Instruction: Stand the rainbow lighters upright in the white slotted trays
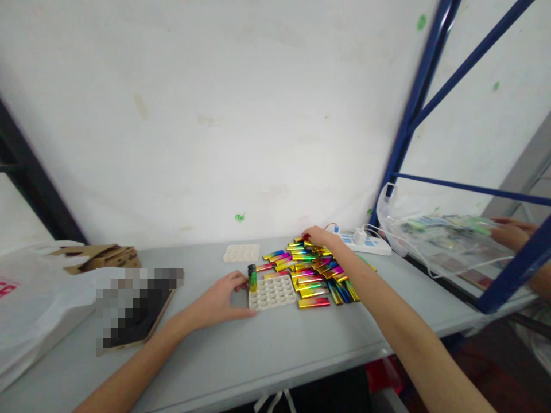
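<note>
A pale tray [275, 293] with rows of round holes lies on the grey table. One green and yellow lighter [252, 279] with a black top stands upright in its back left corner. My left hand [224, 298] is at the tray's left edge, thumb and fingers apart around that side. To the right spreads a pile of shiny multicoloured lighter sleeves [305, 265]. My right hand [319, 236] reaches to the back of this pile, fingers bent down onto it; whatever they hold is hidden.
Behind is a second pale tray [241, 253]. A white power strip [365, 244] with cables lies at the back right, beside a blue metal frame [398, 137]. On the left are a dark flat device [144, 312], cardboard [103, 257] and a white plastic bag [43, 310]. Another person's hand [512, 232] shows far right.
</note>
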### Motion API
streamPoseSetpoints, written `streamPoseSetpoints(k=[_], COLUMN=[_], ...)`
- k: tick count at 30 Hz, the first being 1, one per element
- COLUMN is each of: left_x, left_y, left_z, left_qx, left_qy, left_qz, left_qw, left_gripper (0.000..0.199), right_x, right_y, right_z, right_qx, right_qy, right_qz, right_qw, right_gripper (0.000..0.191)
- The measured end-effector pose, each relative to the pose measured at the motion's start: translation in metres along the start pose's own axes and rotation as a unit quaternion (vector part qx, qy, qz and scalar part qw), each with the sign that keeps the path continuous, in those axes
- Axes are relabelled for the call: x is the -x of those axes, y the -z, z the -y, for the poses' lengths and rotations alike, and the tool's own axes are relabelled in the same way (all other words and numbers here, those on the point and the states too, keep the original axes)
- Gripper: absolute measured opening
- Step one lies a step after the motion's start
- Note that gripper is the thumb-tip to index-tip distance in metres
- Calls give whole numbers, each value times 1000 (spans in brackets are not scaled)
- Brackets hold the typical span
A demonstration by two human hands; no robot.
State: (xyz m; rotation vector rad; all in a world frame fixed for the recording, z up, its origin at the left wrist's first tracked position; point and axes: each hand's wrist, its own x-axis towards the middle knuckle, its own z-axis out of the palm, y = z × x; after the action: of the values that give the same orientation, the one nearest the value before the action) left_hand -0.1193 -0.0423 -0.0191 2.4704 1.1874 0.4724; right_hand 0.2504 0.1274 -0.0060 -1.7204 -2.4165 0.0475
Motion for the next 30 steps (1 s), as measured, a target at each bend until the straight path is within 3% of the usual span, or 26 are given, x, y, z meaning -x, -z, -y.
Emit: streamPoseSetpoints(k=[9, 15, 18, 20, 25, 27, 30], left_x=[1, 0, 1, 1, 2, 2, 1], left_y=[2, 1, 2, 2, 3, 2, 1], left_z=[-4, -2, -3, -4, -5, -3, -2], left_qx=[13, 8, 9, 13, 20, 15, 11], left_qy=[10, 4, 6, 8, 10, 9, 8], left_qz=[-6, -5, -2, 0, 4, 4, 6], left_qw=[1000, 1000, 1000, 1000, 1000, 1000, 1000], left_gripper=[53, 50, 50, 50, 52, 53, 54], right_x=[30, 43, 51, 57, 69, 73, 79], right_y=[13, 28, 34, 36, 37, 34, 25], right_z=[1, 10, 24, 39, 87, 107, 132], right_qx=[-38, -56, -156, -274, -504, -596, -706], right_qy=[21, 19, 25, 37, 56, 48, 48], right_qz=[3, -45, -93, -138, -207, -208, -145], right_qw=[999, 997, 983, 951, 837, 774, 692], right_gripper=[23, 26, 32, 36, 40, 42, 45])
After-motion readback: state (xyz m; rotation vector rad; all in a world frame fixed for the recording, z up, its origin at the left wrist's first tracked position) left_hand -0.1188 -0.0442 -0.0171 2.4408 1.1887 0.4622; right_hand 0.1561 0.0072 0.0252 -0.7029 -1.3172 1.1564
